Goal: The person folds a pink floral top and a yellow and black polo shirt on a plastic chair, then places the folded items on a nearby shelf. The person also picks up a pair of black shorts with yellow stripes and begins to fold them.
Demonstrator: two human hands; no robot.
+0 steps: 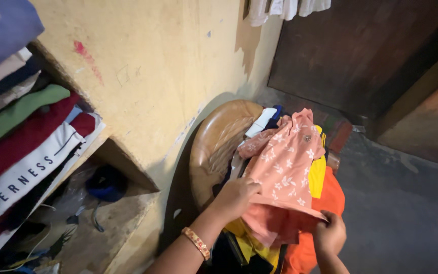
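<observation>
Both hands pinch the pink floral dress (285,162) by its hem, left hand (234,199) and right hand (329,234) each in a closed grip, spreading it flat over the clothes pile (325,198) on the chair (214,147).

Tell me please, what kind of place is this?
Probably a room in a home, where clothes are kept: folded clothes stacked in a wall shelf, a chair heaped with garments, and a pink floral dress in both hands.
</observation>
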